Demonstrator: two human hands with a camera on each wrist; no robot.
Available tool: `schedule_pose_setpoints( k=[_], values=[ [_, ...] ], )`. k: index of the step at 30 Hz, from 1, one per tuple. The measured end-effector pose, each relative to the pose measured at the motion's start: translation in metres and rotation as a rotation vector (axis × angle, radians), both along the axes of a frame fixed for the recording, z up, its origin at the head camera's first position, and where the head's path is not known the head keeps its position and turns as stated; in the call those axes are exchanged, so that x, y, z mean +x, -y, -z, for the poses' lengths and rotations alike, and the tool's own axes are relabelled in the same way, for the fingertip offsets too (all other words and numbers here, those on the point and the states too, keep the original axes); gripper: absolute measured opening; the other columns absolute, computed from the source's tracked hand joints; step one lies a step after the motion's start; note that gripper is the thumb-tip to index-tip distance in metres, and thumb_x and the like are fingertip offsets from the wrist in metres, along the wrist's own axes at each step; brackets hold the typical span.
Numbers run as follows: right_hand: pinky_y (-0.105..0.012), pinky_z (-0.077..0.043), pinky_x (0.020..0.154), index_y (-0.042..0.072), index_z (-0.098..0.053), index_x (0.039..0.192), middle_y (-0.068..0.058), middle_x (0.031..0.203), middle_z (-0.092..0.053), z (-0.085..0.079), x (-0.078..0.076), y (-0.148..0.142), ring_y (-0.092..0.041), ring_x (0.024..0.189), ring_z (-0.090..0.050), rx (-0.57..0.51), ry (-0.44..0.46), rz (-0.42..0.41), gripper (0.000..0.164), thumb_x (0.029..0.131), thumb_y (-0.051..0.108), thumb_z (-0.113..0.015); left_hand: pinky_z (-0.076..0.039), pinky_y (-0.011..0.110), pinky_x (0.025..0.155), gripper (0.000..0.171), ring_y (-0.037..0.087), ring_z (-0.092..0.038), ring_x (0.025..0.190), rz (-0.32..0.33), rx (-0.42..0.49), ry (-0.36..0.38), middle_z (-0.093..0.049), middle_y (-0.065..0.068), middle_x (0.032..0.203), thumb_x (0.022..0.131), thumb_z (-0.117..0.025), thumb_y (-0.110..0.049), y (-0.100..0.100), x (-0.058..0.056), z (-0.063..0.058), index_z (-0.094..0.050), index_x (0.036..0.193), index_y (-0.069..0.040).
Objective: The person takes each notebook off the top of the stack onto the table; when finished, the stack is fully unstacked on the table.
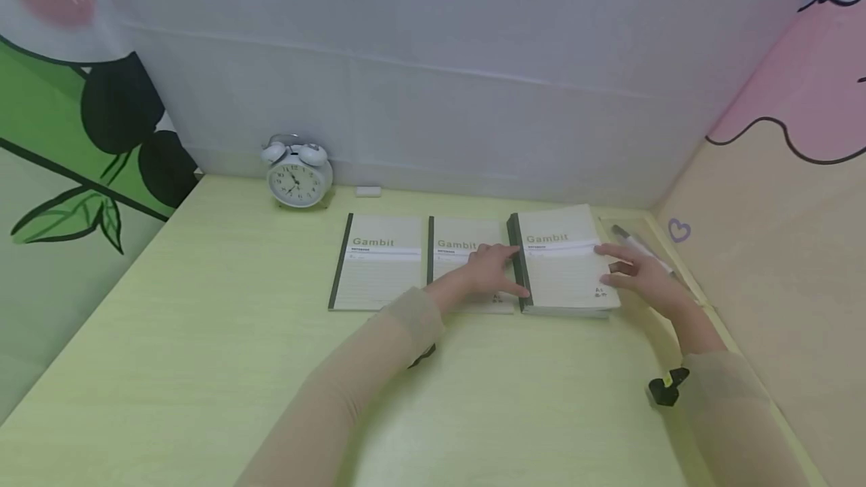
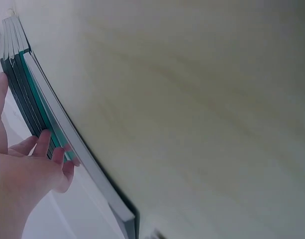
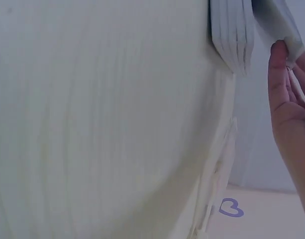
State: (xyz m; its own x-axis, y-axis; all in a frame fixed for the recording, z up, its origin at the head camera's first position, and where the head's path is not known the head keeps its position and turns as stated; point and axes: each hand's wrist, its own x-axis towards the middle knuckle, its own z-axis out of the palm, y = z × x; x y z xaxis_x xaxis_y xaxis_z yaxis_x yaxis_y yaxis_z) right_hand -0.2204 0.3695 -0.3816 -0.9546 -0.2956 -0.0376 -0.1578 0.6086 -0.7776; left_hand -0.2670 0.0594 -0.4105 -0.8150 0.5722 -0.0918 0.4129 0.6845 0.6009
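Note:
A stack of Gambit notebooks (image 1: 568,313) with dark spines lies at the right of the table. Its top notebook (image 1: 561,265) is raised along the right edge, which my right hand (image 1: 646,280) pinches between thumb and fingers; the right wrist view shows the lifted corner (image 3: 284,25) apart from the notebooks below. My left hand (image 1: 483,270) reaches across a second notebook (image 1: 467,228), its spread fingers touching the stack's spines (image 2: 25,94). Farther left lies a third notebook (image 1: 379,276), flat and untouched.
A white twin-bell alarm clock (image 1: 296,183) stands at the back left, with a small white block (image 1: 368,192) beside it. Behind the right hand, a marker (image 1: 643,248) lies near the right wall (image 1: 778,246). A pale back wall (image 1: 440,119) bounds the table.

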Motion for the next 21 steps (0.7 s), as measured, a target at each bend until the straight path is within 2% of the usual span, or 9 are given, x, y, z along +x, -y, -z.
schedule_pose_setpoints(
  k=[3,7,10,14,16,18,21],
  values=[
    [-0.011,-0.046,0.083,0.011,-0.037,0.145,-0.014,0.153,-0.025,-0.003,-0.001,0.000,-0.021,0.119,-0.050,0.002,-0.005,0.007,0.061,0.091,0.022,-0.063,-0.028,0.043,0.107,0.097,0.025,-0.037,0.126,-0.015,0.043,0.007,-0.045,0.002,0.143,0.072,-0.075,-0.053,0.000,-0.001,0.001,-0.029,0.149,-0.016],
    [-0.011,-0.044,0.086,0.018,-0.036,0.146,-0.012,0.158,-0.008,-0.009,-0.001,0.003,-0.039,0.132,-0.035,-0.007,-0.009,0.035,0.061,0.092,0.024,-0.062,-0.026,0.043,0.110,0.093,0.025,-0.037,0.127,-0.057,0.130,0.014,-0.050,-0.001,0.138,0.074,-0.076,-0.047,-0.001,-0.002,0.001,-0.031,0.148,-0.014],
    [-0.025,-0.044,0.095,0.022,-0.036,0.147,-0.010,0.159,-0.003,-0.015,0.000,0.008,-0.043,0.135,-0.030,-0.037,0.004,0.064,0.061,0.092,0.024,-0.062,-0.027,0.042,0.111,0.091,0.025,-0.038,0.128,-0.086,0.186,0.021,-0.053,-0.002,0.134,0.074,-0.077,-0.043,-0.001,-0.004,-0.001,-0.031,0.147,-0.013],
    [-0.045,-0.036,0.103,0.024,-0.036,0.146,-0.003,0.158,-0.013,-0.023,0.000,0.013,-0.041,0.136,-0.028,-0.056,0.012,0.088,0.060,0.092,0.024,-0.061,-0.028,0.041,0.111,0.088,0.025,-0.037,0.131,-0.134,0.324,0.064,-0.053,0.000,0.131,0.075,-0.079,-0.033,0.001,-0.005,-0.005,-0.033,0.146,-0.013],
    [-0.040,-0.037,0.103,0.024,-0.036,0.146,0.000,0.157,-0.018,-0.026,-0.001,0.016,-0.038,0.137,-0.029,-0.056,0.004,0.097,0.059,0.092,0.025,-0.061,-0.029,0.042,0.111,0.085,0.024,-0.039,0.131,-0.153,0.393,0.067,-0.054,0.001,0.130,0.075,-0.080,-0.029,0.003,-0.006,-0.007,-0.035,0.146,-0.014],
    [-0.027,-0.039,0.100,0.024,-0.036,0.146,0.000,0.156,-0.023,-0.030,-0.001,0.018,-0.034,0.136,-0.031,-0.041,-0.014,0.107,0.059,0.093,0.026,-0.061,-0.031,0.042,0.110,0.083,0.023,-0.041,0.130,-0.155,0.448,0.063,-0.055,0.003,0.129,0.076,-0.079,-0.026,0.005,-0.006,-0.010,-0.036,0.145,-0.014],
    [-0.011,-0.039,0.091,0.022,-0.038,0.145,-0.004,0.153,-0.030,-0.034,-0.001,0.022,-0.030,0.134,-0.036,-0.036,-0.038,0.124,0.058,0.093,0.027,-0.061,-0.033,0.044,0.108,0.080,0.022,-0.043,0.129,-0.164,0.485,0.055,-0.056,0.002,0.128,0.076,-0.079,-0.027,0.010,-0.006,-0.014,-0.037,0.145,-0.017]
  ],
)
